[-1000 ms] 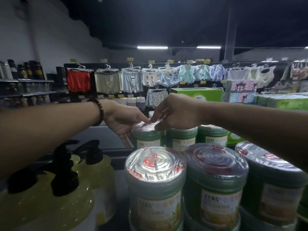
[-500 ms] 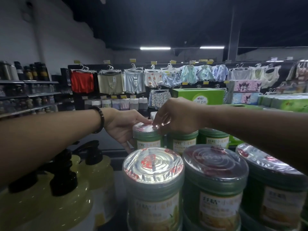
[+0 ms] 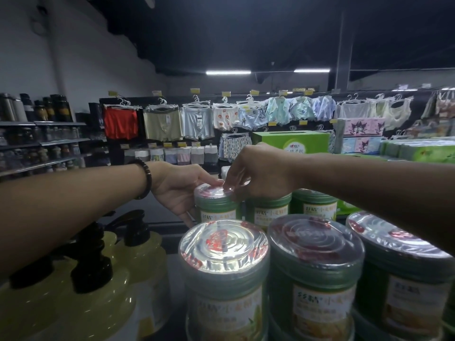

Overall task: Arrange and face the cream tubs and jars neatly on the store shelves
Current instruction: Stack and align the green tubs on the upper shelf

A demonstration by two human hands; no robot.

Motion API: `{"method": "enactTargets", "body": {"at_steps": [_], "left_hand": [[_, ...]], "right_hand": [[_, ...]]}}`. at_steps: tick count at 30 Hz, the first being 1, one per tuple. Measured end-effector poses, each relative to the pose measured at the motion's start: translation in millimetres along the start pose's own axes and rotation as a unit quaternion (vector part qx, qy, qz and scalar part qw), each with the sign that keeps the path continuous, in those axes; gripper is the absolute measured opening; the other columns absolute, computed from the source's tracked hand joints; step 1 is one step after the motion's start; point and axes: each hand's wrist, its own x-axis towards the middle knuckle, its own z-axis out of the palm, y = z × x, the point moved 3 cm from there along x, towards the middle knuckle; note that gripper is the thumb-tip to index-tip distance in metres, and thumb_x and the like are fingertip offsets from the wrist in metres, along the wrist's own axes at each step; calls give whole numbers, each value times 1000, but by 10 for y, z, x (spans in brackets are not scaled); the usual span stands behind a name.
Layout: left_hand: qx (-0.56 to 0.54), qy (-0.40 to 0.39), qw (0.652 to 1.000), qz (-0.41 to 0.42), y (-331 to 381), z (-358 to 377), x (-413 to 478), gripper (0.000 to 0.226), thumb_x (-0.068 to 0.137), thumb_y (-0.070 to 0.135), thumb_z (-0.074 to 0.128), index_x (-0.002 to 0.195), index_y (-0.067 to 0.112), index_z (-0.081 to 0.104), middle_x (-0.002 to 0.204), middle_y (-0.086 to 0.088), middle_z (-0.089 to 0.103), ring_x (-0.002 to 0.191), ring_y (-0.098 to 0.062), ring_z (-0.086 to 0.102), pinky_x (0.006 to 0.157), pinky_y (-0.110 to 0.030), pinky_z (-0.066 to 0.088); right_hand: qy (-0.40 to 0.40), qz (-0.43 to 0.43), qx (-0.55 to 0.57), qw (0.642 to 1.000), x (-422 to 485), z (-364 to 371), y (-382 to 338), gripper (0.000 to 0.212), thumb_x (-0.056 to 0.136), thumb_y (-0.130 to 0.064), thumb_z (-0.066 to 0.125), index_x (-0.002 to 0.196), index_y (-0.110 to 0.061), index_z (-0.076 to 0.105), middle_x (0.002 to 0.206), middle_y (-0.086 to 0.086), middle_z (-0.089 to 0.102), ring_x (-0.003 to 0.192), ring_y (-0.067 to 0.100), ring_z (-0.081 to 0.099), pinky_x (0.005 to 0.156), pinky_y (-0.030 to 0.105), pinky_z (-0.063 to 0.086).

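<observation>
– Standing where, the green jar (image 3: 216,209) being handled?
– Leftmost of the back row, upright, label facing the camera, just beside the second back jar (image 3: 268,210) on its right.
– And the grip?
– The left hand (image 3: 179,190) wraps its left side, thumb on the lid's rim, fingers curled down the wall. The right hand (image 3: 258,173) reaches over from above, fingertips curled onto the lid's right edge.
– Around it?
– Three front-row jars (image 3: 224,279) stand nearer the camera, their film-wrapped lids shining. Yellow pump bottles (image 3: 98,291) sit to their left. A dark bead bracelet (image 3: 145,178) circles the left wrist. Beyond are a green box (image 3: 290,142) and hanging underwear (image 3: 120,124).
</observation>
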Motion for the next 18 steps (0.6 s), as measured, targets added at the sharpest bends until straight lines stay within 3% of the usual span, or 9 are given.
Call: {"method": "enactTargets", "body": {"at_steps": [7, 11, 18], "left_hand": [[3, -47, 999, -3, 7, 69, -50, 49, 99, 44, 56, 125, 6, 72, 130, -16, 68, 120, -32, 62, 119, -50, 36], [5, -69, 998, -6, 11, 92, -81, 49, 99, 41, 62, 131, 4, 68, 135, -17, 64, 128, -33, 55, 123, -50, 31], [3, -97, 995, -3, 29, 131, -118, 52, 93, 37, 75, 133, 4, 65, 136, -19, 61, 124, -33, 58, 115, -49, 42]], "right_hand": [[-12, -17, -2, 1000, -80, -61, -45, 26, 89, -37, 83, 114, -30, 83, 106, -12, 81, 99, 4, 75, 98, 30, 60], [-19, -28, 4, 999, -149, -90, -67, 24, 91, -35, 82, 114, -31, 83, 106, -14, 81, 97, -1, 74, 97, 26, 60], [-29, -44, 5, 999, -234, -129, -123, 24, 91, -35, 82, 114, -33, 83, 108, -16, 81, 98, -1, 75, 98, 30, 61]]}}
